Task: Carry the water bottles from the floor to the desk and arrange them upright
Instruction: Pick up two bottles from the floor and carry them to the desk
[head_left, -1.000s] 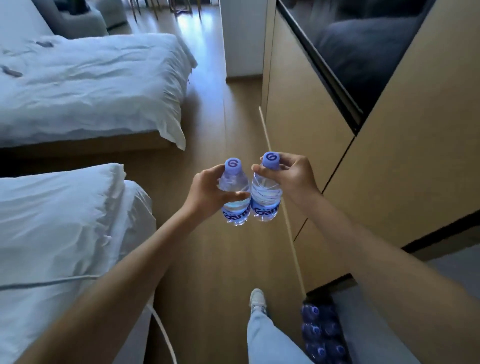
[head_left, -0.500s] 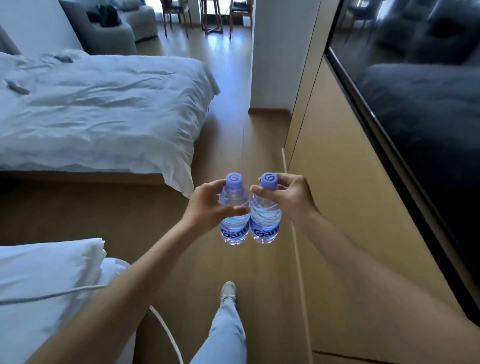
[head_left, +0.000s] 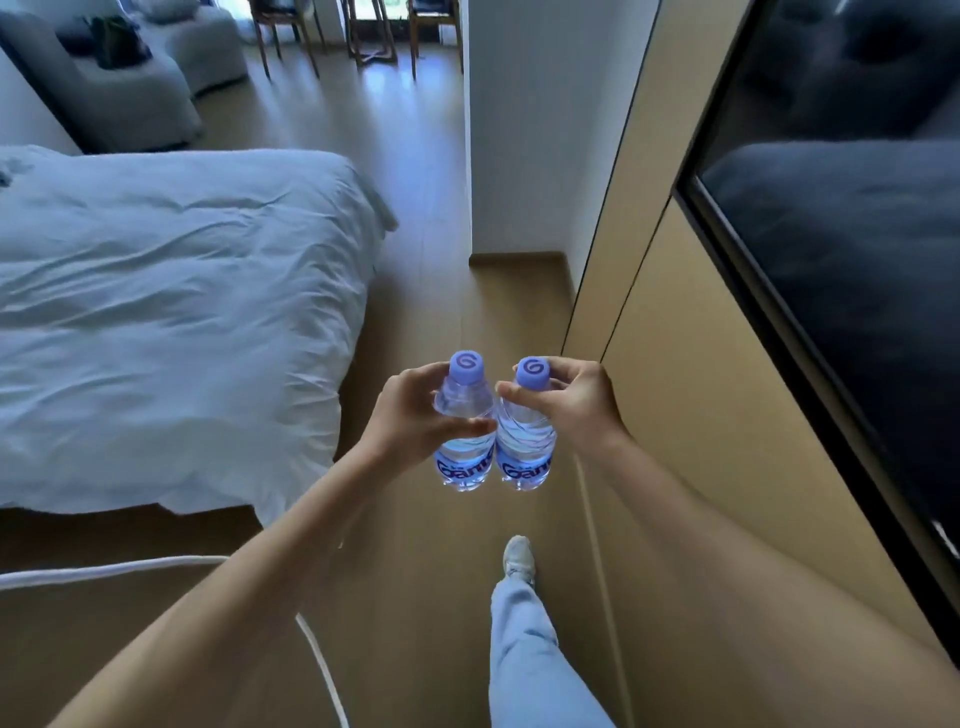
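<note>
**Two bottles held out front, mid-carry, no counter in sight**

Head view: left hand (head_left: 410, 415) wrapped round the shoulder of the left bottle (head_left: 464, 431), thumb across the front. Right hand (head_left: 571, 400) pinching the right bottle (head_left: 524, 436) high up, at the neck just under the purple cap. Both bottles upright, side by side, touching or all but touching, carried above the wooden floor (head_left: 431, 218). White bed (head_left: 171, 312) on the left, tan cabinet wall (head_left: 691, 415) with a dark glass panel (head_left: 841, 249) on the right, narrow aisle between. One leg in pale jeans and a light shoe (head_left: 518, 555) stepping forward below. White cable (head_left: 311, 634) trailing across the floor near the feet. Chairs (head_left: 363, 26) and a grey sofa (head_left: 109, 88) far ahead.

Likely stage: walking toward the drop-off, nothing placed yet.

Risks from here: neck pinch on the right looks the weaker hold, so a knock between the bottles or a swing of the arm could slip it loose. Cable close to the walking line, a trip hazard. Tight aisle, so an elbow could clip the cabinet.
</note>
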